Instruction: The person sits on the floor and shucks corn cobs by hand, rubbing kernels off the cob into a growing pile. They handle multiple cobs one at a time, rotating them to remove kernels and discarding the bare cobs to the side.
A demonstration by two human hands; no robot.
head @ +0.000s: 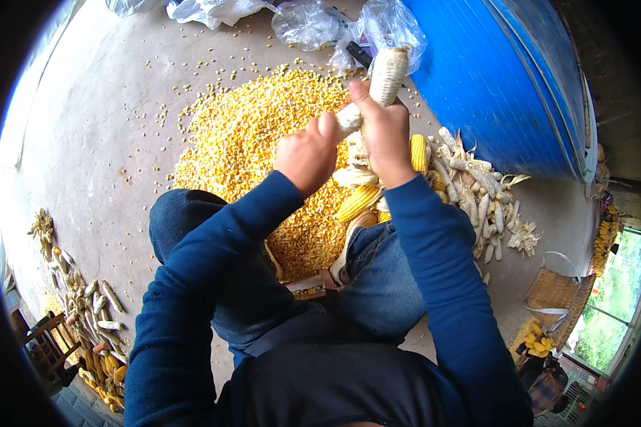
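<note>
My left hand (305, 156) is closed around a pale corn cob (349, 118), whose end meets my right hand. A larger, whitish cob (389, 77) is gripped in my right hand (387, 133) and points up and away from me. No yellow kernels show on the visible side of either cob. Beneath both hands spreads a heap of loose corn kernels (245, 133). Close to my right wrist lie yellow ears of corn, one (357, 204) with its husk folded back and another (418, 152) further out.
Bare cobs (481, 187) are piled on the right beside a large blue container (491, 91). Clear plastic bags (310, 24) lie at the far side. More cobs (99, 304) and a wooden chair (48, 336) are at left; a wicker basket (550, 293) stands at right.
</note>
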